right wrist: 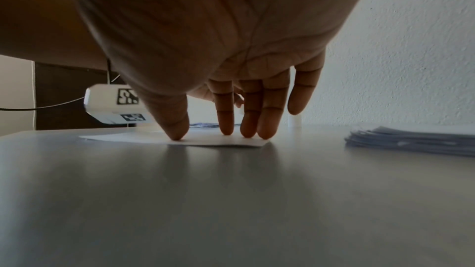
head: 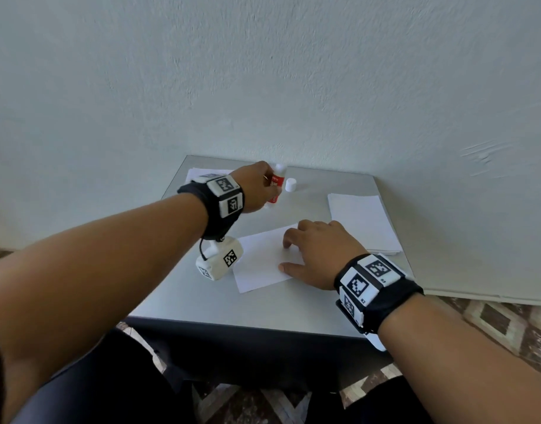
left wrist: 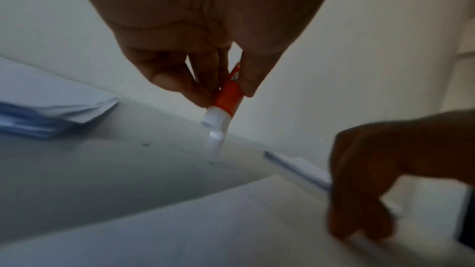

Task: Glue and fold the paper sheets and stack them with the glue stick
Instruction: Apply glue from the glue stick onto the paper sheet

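My left hand (head: 264, 185) pinches a red and white glue stick (head: 277, 183) near the table's back edge. In the left wrist view, thumb and fingers grip the glue stick (left wrist: 228, 96) with its uncapped white end pointing down, close above the table. Its white cap (head: 291, 185) stands on the table just to the right. A white sheet (head: 260, 261) lies flat in the middle of the table. My right hand (head: 286, 255) presses on its right part, and the fingertips (right wrist: 226, 131) and thumb touch the sheet (right wrist: 144, 138).
A stack of white sheets (head: 364, 221) lies at the table's right side, also in the right wrist view (right wrist: 411, 141). Another paper stack (head: 197, 173) lies at the back left corner. The grey table (head: 263, 307) stands against a white wall.
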